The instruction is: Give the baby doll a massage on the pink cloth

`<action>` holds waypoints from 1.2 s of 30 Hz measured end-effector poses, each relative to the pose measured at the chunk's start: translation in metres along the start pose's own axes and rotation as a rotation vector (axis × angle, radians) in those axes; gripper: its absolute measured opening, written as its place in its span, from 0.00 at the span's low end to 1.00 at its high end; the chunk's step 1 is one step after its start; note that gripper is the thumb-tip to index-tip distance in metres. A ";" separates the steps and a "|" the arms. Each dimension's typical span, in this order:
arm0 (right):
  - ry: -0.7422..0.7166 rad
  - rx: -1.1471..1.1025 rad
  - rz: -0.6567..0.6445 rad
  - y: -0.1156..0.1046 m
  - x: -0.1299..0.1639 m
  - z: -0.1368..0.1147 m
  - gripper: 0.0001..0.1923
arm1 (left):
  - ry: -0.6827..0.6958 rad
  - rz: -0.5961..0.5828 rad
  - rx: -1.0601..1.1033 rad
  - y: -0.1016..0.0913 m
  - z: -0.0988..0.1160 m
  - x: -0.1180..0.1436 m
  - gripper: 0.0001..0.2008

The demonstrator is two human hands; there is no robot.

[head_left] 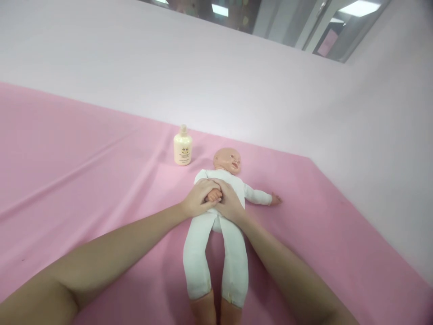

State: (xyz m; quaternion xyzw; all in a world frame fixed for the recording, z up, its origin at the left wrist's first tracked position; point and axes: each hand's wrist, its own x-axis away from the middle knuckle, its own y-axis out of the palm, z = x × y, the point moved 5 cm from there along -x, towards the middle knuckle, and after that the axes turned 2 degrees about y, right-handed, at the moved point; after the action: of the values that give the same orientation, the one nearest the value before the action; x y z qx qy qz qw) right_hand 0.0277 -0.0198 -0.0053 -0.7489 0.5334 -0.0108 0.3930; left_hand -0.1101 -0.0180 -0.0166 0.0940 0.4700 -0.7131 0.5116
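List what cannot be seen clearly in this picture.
Head view only:
- Doll belly: covered by left hand and right hand.
- Doll's small hand: mostly hidden between both hands.
- Doll's feet: cut off by bottom edge.
- Bottle label: too small to read.

White-suited doll (216,234), cream bottle (182,146) with a pale label, pink cloth (84,171), whitish wall (203,72)
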 end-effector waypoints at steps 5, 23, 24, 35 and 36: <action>-0.020 -0.017 0.001 0.002 0.000 0.002 0.30 | 0.004 0.007 0.037 0.000 -0.005 0.000 0.27; 0.005 0.008 0.006 0.002 0.000 0.001 0.32 | 0.050 -0.004 -0.025 0.000 -0.003 0.001 0.16; 0.000 0.007 0.004 0.002 0.000 0.001 0.31 | 0.046 -0.001 -0.013 0.000 -0.004 0.001 0.18; 0.012 -0.012 -0.001 0.002 0.001 0.002 0.31 | 0.056 -0.005 0.011 0.000 -0.002 -0.001 0.38; 0.011 -0.017 -0.002 0.002 0.001 0.003 0.31 | 0.063 -0.003 0.012 -0.001 -0.001 0.000 0.37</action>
State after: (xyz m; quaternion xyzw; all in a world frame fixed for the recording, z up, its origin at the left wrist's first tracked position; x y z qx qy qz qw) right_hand 0.0277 -0.0191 -0.0086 -0.7527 0.5348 -0.0111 0.3837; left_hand -0.1110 -0.0168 -0.0165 0.1187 0.4818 -0.7132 0.4951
